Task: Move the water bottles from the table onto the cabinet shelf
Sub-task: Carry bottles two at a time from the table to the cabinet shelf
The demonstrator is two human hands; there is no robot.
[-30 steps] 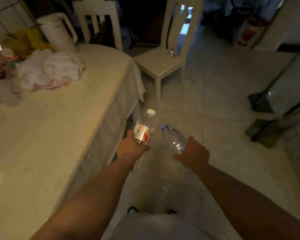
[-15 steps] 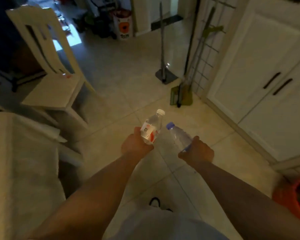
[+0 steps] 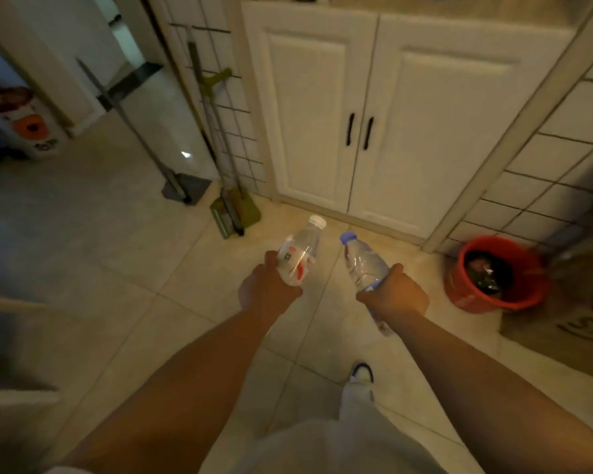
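Your single head camera looks forward and steeply down from standing height, near your outstretched forearms, facing the closed cabinet doors (image 3: 360,131) across the floor (image 3: 100,268).

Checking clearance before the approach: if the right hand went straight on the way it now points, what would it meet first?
Probably the closed right cabinet door. The right hand grips the purple-capped bottle, which leads, its cap tilted toward the door's base. Only bare floor shows between; depth is unclear.
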